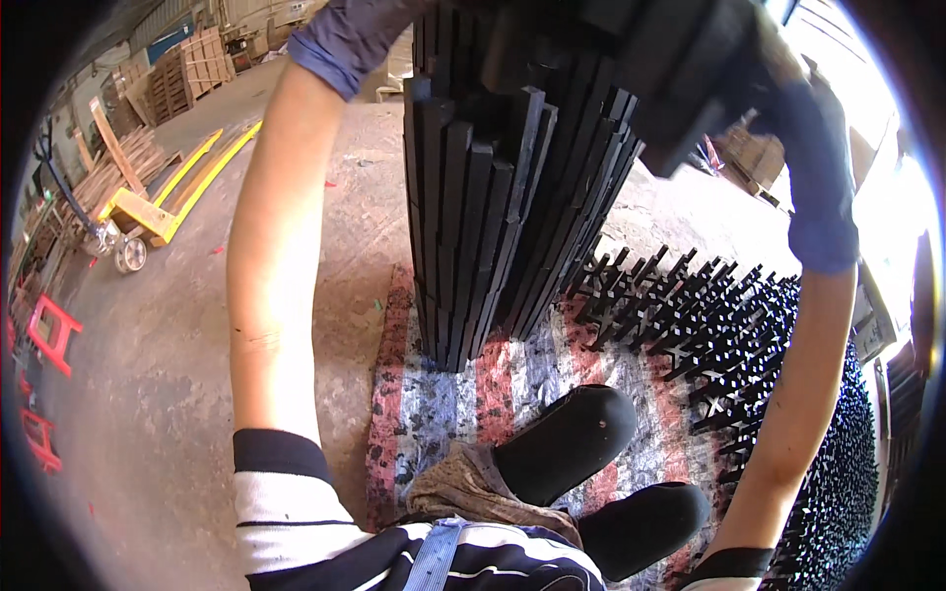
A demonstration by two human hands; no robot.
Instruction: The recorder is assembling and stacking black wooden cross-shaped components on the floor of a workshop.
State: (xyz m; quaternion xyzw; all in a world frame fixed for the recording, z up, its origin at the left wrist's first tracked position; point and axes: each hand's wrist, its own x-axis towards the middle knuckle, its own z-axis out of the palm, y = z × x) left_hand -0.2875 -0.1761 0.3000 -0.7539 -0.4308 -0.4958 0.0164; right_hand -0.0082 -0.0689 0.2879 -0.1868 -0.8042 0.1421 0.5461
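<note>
Both arms reach up toward the top edge of the view, each hand in a blue glove. The left hand (357,37) is at the upper left of a tall stack of black bars (461,217), and its fingers are out of sight – I cannot tell how far it is open or what it has hold of. The right hand (810,148) is up beside a dark, blurred block (680,79) at the top right of the stack; its fingers blend into the dark there, so its grip cannot be told either.

The stack stands upright on a red, white and blue striped sheet (434,424) (dark smudges all over it), in front of the person's knees (567,438). To the right, many shorter black bars (709,325) spread in a dense, criss-crossed mass along the sheet and past the right forearm.

On the concrete floor (177,384) to the left is a yellow pallet jack (148,217), with red plastic stools (54,335) nearer the rim – and wooden pallets (187,74) farther back.
</note>
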